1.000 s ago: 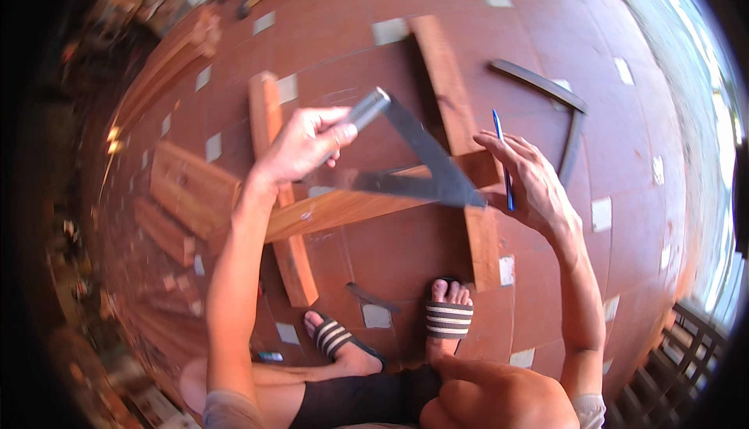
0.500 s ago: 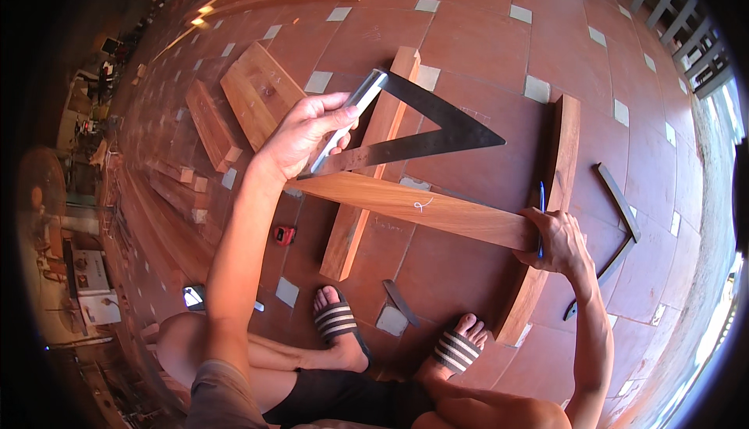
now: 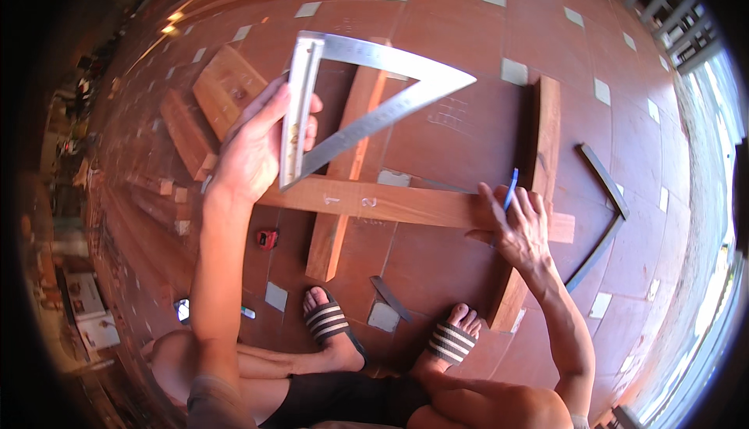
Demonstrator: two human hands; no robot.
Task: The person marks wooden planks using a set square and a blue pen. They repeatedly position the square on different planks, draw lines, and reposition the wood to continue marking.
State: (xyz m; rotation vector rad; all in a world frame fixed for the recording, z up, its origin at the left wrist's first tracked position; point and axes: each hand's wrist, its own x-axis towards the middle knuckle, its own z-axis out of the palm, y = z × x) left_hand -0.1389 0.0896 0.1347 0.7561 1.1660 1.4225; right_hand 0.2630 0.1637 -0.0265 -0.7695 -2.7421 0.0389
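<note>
Board (image 3: 413, 205) runs left-right; my right hand (image 3: 521, 230), holding pen (image 3: 512, 186), spans it near right end; left hand (image 3: 251, 147) grips square (image 3: 374, 122) toward its left.

Some fingers of the left hand (image 3: 257, 144) are partly hidden behind the thick edge of the metal set square (image 3: 374, 125), whose scale marks are too fine to read. The plank's (image 3: 421, 204) left end seems to run behind the left wrist, while the right hand (image 3: 523, 230) covers a stretch near its other end and the lower part of the blue pen (image 3: 511, 189). The bottom edge crops the dark shorts (image 3: 343, 400); clutter (image 3: 78, 304) at far left (a dim jumble) is blurred.
</note>
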